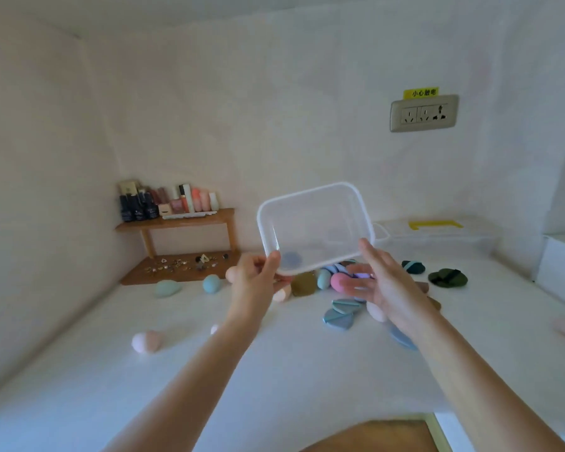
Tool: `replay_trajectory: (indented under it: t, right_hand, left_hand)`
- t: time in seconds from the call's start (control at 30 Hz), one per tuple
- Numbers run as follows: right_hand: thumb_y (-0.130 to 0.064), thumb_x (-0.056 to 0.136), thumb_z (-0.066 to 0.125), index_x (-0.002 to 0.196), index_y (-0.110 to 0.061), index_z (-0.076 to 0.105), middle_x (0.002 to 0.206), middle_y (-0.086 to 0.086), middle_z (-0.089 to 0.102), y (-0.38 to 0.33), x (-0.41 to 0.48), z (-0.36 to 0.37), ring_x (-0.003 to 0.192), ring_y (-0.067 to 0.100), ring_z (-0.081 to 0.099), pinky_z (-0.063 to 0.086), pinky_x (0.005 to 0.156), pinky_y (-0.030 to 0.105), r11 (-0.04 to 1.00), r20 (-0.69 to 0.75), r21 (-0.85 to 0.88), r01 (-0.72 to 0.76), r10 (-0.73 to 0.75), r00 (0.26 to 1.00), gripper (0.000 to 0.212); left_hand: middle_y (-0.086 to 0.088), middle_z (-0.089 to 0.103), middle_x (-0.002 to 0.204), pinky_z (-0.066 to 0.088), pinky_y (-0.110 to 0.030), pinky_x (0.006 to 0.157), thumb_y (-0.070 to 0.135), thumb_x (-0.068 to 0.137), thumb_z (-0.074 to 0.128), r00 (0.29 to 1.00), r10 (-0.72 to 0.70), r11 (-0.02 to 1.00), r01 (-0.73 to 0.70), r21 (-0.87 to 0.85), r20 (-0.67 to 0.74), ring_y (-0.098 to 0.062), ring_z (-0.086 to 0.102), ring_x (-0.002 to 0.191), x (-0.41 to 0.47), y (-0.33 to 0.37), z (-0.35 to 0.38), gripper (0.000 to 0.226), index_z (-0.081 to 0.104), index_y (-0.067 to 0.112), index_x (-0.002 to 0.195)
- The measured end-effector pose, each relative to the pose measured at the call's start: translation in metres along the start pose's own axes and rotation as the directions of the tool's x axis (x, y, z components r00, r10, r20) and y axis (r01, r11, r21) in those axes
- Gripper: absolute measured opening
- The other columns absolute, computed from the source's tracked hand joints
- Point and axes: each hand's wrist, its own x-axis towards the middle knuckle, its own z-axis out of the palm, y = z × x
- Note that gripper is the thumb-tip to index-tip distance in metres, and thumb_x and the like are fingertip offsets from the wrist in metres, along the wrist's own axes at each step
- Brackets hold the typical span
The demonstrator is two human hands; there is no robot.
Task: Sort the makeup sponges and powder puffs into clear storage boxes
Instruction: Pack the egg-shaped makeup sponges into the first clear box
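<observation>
Head view: left hand (255, 278) pinched the near corner of the clear box (313, 223), raised above the white tabletop (274, 380); right hand (385, 288) spread beside it. Below lay scattered sponges (211, 283) and puffs (338, 319) (wooden shelf (177, 221) in corner, wall socket (424, 113) above).

The white tabletop (79, 370) carries scattered egg-shaped sponges (211, 283), flat puffs (447, 277), a wooden shelf (177, 220) and a lidded clear box (437, 238).
</observation>
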Motion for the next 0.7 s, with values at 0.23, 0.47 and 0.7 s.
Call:
replay_trajectory:
  t: [0.23, 0.47, 0.7]
  right_hand:
    - [-0.034, 0.086, 0.064, 0.122, -0.012, 0.05, 0.11, 0.015, 0.066, 0.007, -0.039, 0.009, 0.091, 0.027, 0.068, 0.056, 0.07, 0.035, 0.972, 0.034, 0.233, 0.037, -0.046, 0.998, 0.045]
    - [-0.017, 0.094, 0.057, 0.093, -0.01, 0.055, 0.077, 0.008, 0.057, 0.023, -0.06, 0.026, 0.065, 0.019, 0.057, 0.055, 0.052, 0.025, 0.988, 0.047, 0.144, -0.052, 0.046, 0.998, 0.007]
    - [-0.022, 0.092, 0.061, 0.124, -0.001, 0.049, 0.087, 0.012, 0.062, 0.05, -0.061, 0.049, 0.071, 0.022, 0.065, 0.057, 0.056, 0.03, 0.985, 0.115, 0.028, -0.17, 0.165, 0.979, 0.04]
  left_hand:
    - [-0.011, 0.064, 0.086, 0.056, -0.043, 0.082, 0.025, 0.086, 0.065, 0.983, 0.064, 0.968, -0.102, 0.228, 0.169, -0.013, 0.07, 0.075, -0.097, -0.003, -0.008, 0.026, 0.049, 0.007, 0.092]
    - [0.005, 0.047, 0.117, 0.052, -0.03, 0.081, 0.033, 0.082, 0.068, 0.959, 0.279, 0.89, -0.237, 0.39, -0.054, -0.013, 0.058, 0.098, -0.111, 0.003, -0.045, 0.062, 0.032, 0.025, 0.132]
    - [0.0, 0.028, 0.143, 0.038, -0.03, 0.092, 0.048, 0.088, 0.053, 0.959, 0.255, 0.596, -0.254, 0.762, 0.12, -0.022, 0.039, 0.123, -0.107, -0.001, -0.058, 0.069, 0.016, 0.034, 0.145]
